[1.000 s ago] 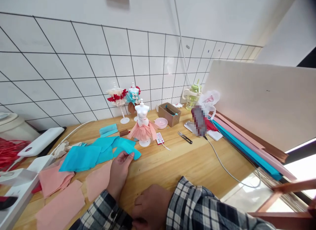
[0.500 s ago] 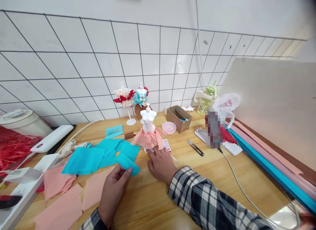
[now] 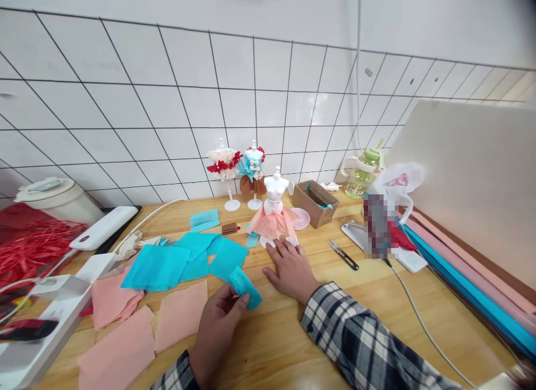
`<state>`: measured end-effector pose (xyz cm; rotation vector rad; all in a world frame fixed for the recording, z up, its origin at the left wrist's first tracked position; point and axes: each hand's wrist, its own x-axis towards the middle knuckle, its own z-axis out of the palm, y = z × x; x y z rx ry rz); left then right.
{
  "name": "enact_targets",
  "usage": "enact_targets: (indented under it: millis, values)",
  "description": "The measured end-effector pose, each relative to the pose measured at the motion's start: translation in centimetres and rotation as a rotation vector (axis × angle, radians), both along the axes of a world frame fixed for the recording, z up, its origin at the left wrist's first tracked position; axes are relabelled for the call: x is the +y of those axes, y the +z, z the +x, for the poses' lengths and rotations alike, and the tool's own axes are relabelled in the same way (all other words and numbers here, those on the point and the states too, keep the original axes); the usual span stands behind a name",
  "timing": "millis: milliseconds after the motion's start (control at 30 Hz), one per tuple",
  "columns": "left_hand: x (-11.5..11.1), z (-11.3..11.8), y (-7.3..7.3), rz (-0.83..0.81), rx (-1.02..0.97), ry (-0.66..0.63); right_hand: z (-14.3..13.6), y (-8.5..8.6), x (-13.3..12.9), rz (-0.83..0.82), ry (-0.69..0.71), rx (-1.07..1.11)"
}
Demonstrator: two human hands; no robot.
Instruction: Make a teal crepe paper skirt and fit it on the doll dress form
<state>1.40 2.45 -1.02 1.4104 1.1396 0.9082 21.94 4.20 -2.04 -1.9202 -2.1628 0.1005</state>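
Observation:
My left hand (image 3: 220, 323) pinches a folded turquoise crepe-like piece (image 3: 248, 289) between thumb and fingers, just above the wooden table. Palm down, my right hand (image 3: 293, 271) lies open with its fingers stretched toward the foot of a small white dress form (image 3: 275, 190). That form stands upright and wears a gathered peach skirt (image 3: 272, 222). Its fingertips reach the round base, but I cannot tell whether they press on it. Turquoise sheets (image 3: 157, 265) overlap to the left of my hands. Nearer me lie peach sheets (image 3: 182, 313).
Two decorated dress forms (image 3: 224, 166) stand by the tiled wall. A cardboard box (image 3: 316, 203), a pink bowl (image 3: 300, 218) and thread snips (image 3: 344, 255) are to the right. At left lies a white power strip (image 3: 62, 317); rolled sheets (image 3: 469, 272) line the right edge.
The view has turned left. The peach-skirted form stands slightly farther back and to the right. My right hand has flattened with fingers spread; my left still pinches the turquoise piece, now tilted differently.

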Motion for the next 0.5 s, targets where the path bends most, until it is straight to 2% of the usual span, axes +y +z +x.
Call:
enact_targets:
  millis: [133,300,500]
  values:
    - [0.0,0.0,-0.5,-0.041,-0.034,0.007,0.4,-0.4,-0.8,-0.024,0.055,0.013]
    - [-0.1,0.3,-0.6,-0.072,-0.011,0.012,0.7,-0.2,-1.7,0.093,0.148,0.152]
    - [0.4,0.3,-0.5,-0.053,0.072,0.012,0.4,1.0,-2.4,0.273,0.458,0.314]
